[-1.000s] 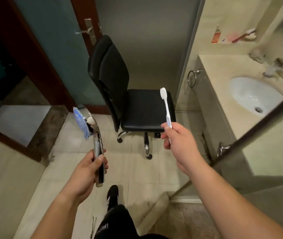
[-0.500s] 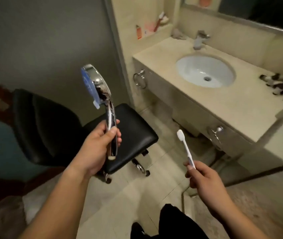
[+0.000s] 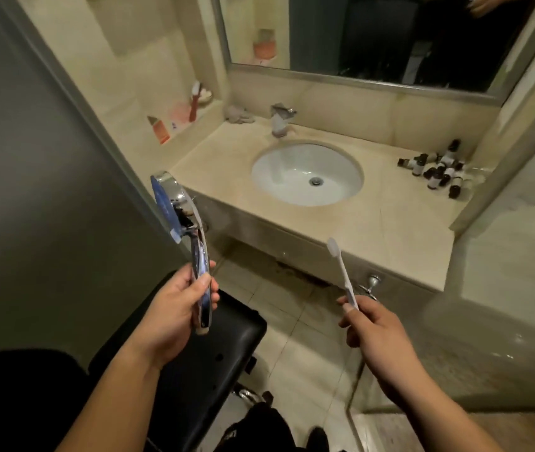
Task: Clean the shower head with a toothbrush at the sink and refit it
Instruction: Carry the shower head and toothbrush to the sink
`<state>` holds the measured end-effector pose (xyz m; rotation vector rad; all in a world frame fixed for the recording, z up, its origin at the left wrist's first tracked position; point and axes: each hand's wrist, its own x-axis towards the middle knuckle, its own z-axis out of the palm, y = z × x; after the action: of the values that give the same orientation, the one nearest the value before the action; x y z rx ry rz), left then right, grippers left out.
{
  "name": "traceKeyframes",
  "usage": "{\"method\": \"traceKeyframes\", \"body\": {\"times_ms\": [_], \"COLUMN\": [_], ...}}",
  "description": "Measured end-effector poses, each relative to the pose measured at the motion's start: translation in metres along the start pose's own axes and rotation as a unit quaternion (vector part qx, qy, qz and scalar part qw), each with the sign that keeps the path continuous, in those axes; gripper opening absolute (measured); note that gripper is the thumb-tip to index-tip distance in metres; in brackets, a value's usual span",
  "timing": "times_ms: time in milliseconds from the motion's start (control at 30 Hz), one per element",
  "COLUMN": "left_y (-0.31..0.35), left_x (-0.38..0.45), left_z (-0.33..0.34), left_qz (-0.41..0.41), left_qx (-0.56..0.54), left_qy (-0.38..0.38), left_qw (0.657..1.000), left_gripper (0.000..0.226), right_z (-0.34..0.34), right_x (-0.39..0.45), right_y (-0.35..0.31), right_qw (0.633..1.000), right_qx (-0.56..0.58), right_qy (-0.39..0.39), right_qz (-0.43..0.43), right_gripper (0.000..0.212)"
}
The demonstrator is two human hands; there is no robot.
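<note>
I stand facing a beige stone counter (image 3: 390, 220) with an oval white sink (image 3: 307, 173) set into it; everything here is placed relative to that sink. My left hand (image 3: 171, 316) is in front of the sink and to its left, away from the counter, fingers and thumb curled round the chrome handle of a shower head (image 3: 179, 220). The shower head stands nearly upright, its round blue spray face turned to the left, its top about level with the counter's front edge. My right hand (image 3: 374, 324) is in front of the sink and slightly right, below the counter edge, pinching the lower end of a white toothbrush (image 3: 341, 269) between thumb and fingers. The bristle end points up, tilted left, and overlaps the counter's front edge in my view. Behind the sink, a chrome tap (image 3: 281, 122) stands at the wall under a mirror (image 3: 374, 37). To the sink's right, a cluster of small dark bottles (image 3: 439, 169) sits on the counter. Below my left hand is a black chair seat (image 3: 214, 360).
</note>
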<state>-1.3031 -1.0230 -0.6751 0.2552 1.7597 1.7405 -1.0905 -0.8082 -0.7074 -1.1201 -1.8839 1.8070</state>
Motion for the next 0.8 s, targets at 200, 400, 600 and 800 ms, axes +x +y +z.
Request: {"method": "traceKeyframes", "body": {"times_ms": [200,400,600,800], "left_y": [0.032,0.057,0.082,0.113], "left_x": [0.106,0.220,0.323,0.410], "left_z": [0.013,0.022,0.040,0.062], "left_qz": [-0.013,-0.002,0.009,0.038], "left_qx": [-0.031,0.103,0.215,0.288], "left_qy": [-0.040,-0.106,-0.142,-0.130], "left_qw": [0.999,0.989,0.966,0.948], "left_gripper": [0.025,0.016,0.011,0.020], "right_z": [0.008,0.017,0.009,0.008], "right_x": [0.063,0.148,0.245,0.334], "right_y": [-0.025,-0.052,-0.089,-0.115], "right_qw": [0.997,0.988,0.985,0.988], "right_qx": [0.057,0.095,0.074,0.073], "right_qy": [0.058,0.124,0.156,0.133], "right_qz": [0.011,0.020,0.006,-0.006], "right_gripper": [0.021,0.020,0.017,0.017]}}
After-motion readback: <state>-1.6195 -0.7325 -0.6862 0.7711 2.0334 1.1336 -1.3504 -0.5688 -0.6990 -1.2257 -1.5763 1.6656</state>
